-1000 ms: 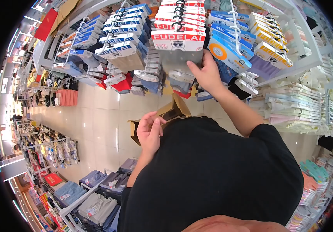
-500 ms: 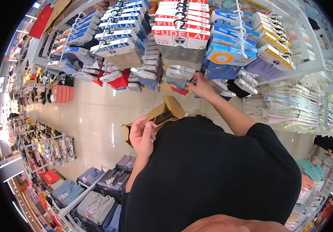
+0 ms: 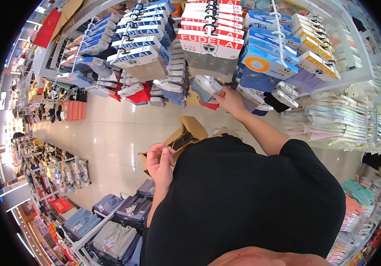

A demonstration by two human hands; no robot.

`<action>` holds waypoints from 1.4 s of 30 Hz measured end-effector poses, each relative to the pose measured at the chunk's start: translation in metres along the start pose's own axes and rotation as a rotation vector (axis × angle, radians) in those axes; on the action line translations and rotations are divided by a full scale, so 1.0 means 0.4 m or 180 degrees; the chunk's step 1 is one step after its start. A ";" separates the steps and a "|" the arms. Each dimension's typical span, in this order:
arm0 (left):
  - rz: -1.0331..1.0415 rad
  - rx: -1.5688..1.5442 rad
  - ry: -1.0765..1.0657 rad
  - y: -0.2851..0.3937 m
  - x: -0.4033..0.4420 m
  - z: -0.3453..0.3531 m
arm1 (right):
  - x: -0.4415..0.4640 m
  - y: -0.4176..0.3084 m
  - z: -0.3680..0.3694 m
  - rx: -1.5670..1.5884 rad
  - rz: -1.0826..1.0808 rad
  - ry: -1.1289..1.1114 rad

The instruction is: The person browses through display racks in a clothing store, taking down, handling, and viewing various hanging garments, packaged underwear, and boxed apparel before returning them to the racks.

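Note:
My right hand (image 3: 229, 100) reaches to the lower row of the rack, its fingers closed at the edge of a white-headed grey package (image 3: 207, 85). Above it hang red-and-white packages (image 3: 210, 42) on a black-clipped hook, with blue packages (image 3: 268, 62) to their right. Blue-and-white packages (image 3: 137, 55) hang to the left. My left hand (image 3: 160, 162) is raised beside my body with fingers curled loosely apart, nothing visible in it. An open cardboard box (image 3: 186, 133) stands on the floor just beyond my left hand, partly hidden by my shirt.
The white rack frame (image 3: 354, 73) spans the top. Folded pale clothes (image 3: 332, 119) are stacked at the right. Folded trousers (image 3: 115, 237) lie on a low display at the lower left, and more racks (image 3: 57, 166) stand farther left across the tiled floor (image 3: 110, 133).
My right hand has come down from the red-and-white packages to the lower row, where the grey package now hangs tilted. My left hand has moved slightly down.

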State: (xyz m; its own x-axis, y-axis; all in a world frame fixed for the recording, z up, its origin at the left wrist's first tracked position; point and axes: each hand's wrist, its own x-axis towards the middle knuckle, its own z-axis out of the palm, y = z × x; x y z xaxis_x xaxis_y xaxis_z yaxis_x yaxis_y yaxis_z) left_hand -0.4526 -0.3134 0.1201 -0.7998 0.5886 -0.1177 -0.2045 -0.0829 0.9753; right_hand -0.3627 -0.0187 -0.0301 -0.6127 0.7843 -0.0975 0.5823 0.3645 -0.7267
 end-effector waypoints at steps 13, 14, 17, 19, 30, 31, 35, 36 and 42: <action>-0.0015 0.0132 -0.0247 0.036 0.051 -0.064 | -0.013 -0.005 0.056 -0.0485 -0.0074 0.0001; -0.0027 0.0138 -0.0268 0.037 0.055 -0.071 | -0.008 -0.002 0.058 -0.0403 -0.0045 -0.0006; -0.0015 0.0153 -0.0303 0.041 0.068 -0.093 | -0.016 -0.002 0.055 -0.0174 -0.0128 0.0050; -0.0021 0.0169 -0.0327 0.044 0.076 -0.102 | -0.058 -0.032 0.010 -0.0060 -0.0390 0.0221; -0.0416 0.0086 -0.0799 0.043 0.105 -0.095 | -0.175 -0.342 -0.050 0.3880 -0.0254 -0.1051; -0.0432 0.0338 -0.0788 0.031 0.102 -0.097 | -0.174 -0.375 -0.039 0.4259 -0.0009 -0.1296; -0.0685 0.0557 -0.0631 0.031 0.097 -0.095 | -0.181 -0.446 -0.011 0.4576 0.0737 -0.2152; -0.0761 0.0539 -0.0525 0.035 0.095 -0.092 | -0.183 -0.452 -0.008 0.4551 0.0890 -0.2302; -0.0601 0.0575 -0.0216 0.025 0.098 -0.102 | -0.206 -0.454 -0.031 0.3726 0.0001 -0.2561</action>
State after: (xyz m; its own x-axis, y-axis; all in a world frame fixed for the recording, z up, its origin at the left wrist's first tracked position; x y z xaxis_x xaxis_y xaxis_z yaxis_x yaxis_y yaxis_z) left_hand -0.5093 -0.3240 0.1176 -0.7161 0.6331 -0.2938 -0.2376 0.1747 0.9555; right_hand -0.4114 -0.1432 0.1181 -0.9759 0.1445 -0.1637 0.0541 -0.5663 -0.8224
